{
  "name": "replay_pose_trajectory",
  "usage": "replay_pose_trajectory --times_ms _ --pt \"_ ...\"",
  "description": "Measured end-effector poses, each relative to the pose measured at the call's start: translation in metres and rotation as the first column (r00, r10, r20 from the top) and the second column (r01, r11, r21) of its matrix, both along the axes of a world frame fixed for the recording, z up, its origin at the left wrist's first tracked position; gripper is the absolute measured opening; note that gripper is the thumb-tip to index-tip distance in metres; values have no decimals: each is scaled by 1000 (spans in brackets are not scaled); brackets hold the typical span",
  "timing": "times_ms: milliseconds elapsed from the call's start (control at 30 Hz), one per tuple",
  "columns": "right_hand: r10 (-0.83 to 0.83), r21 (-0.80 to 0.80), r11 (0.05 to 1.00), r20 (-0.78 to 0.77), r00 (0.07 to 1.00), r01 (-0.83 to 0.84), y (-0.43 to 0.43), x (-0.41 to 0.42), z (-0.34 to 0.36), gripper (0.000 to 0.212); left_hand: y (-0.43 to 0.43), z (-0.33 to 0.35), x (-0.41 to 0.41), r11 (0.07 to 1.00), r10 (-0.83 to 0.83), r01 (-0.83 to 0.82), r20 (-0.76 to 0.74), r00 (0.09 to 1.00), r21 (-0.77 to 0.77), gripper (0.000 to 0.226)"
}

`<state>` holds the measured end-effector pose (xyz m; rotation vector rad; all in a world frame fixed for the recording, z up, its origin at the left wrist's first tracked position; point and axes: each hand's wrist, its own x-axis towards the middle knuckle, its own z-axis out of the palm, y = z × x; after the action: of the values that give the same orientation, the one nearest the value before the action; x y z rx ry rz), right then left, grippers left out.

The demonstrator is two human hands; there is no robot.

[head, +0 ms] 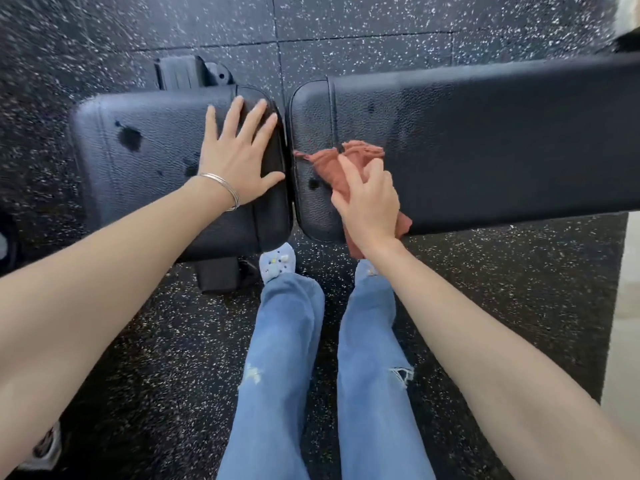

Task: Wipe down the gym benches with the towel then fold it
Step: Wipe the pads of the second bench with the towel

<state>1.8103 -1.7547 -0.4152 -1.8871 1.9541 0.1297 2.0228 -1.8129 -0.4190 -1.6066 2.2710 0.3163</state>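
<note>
Black rubber gym floor (381,15), white-speckled, tile seams showing, bench standing on it. Right hand (370,206) is closed around a bunched rust-red towel (349,161), pressing it onto the back pad (485,140) near that pad's rounded end; cloth spills out ahead of the fingers and trails from under the wrist over the near edge. Looks like thin, soft, crumpled fabric, wadded probably so the palm can push down while scrubbing. A small dark wet-looking spot sits just left of the grip, so wiping seems mid-way, fold not yet started.

Left of the grip, across the narrow gap between pads, left hand (242,150) lies flat and open, fingers spread on the seat pad (145,188), holding nothing; likely bracing the body or steadying the bench. Thin silver bangles (225,188) on that wrist. Seat pad has dark damp-looking blotches further left.

Both pads: black pebbled vinyl, rounded corners, stitched seam near the ends. Dark frame foot (180,72) beyond the seat pad. Nearer than the grip: light blue ripped jeans (284,341), pale clog with charms (277,265).
</note>
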Motion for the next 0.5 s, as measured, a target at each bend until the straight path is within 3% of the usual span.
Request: replay_pose_trajectory --times_ms 67,133,300,367,500 --pt "59 1 998 -28 998 -59 -21 -14 3 51 -5 -1 8 999 -38 38 1 999 -8 87" --pt "-10 -46 999 -55 998 8 -51 -29 4 49 -10 -1 9 999 -37 37 -8 999 -3 88" --pt "-482 -20 876 -22 876 481 -131 -39 0 43 -25 -3 0 997 -36 37 -14 999 68 90" --pt "-487 -33 873 -34 873 486 -128 -29 2 44 -27 -2 -2 994 -54 53 6 999 97 91" --pt "-259 -71 964 -7 966 258 -55 -3 10 48 -30 1 -3 985 -81 72 48 996 156 96"
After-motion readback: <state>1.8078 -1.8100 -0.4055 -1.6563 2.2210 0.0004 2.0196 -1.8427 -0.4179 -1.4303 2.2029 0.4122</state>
